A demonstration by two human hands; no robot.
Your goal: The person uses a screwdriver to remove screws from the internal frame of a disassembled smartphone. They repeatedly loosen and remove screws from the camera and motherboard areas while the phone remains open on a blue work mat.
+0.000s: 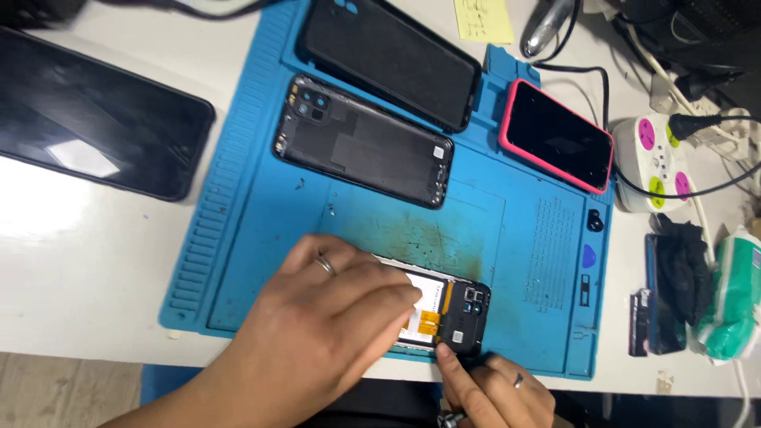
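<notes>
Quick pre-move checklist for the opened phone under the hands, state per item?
1. Opened phone lying on blue mat: ok.
2. Left hand pressing it flat: ok.
3. Right hand at the phone's near edge, fingers touching: ok.
4. Tool in right hand: cannot tell, mostly hidden.
5. Removed back cover set apart on mat: ok.
6. Pink-cased phone away from the hands: ok.

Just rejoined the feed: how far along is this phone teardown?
Done: the back cover is off, lying inside-up on the blue mat. In hand: the left hand steadies the opened phone; the right hand works its lower corner. Left: the inner black plate remains in place.
</notes>
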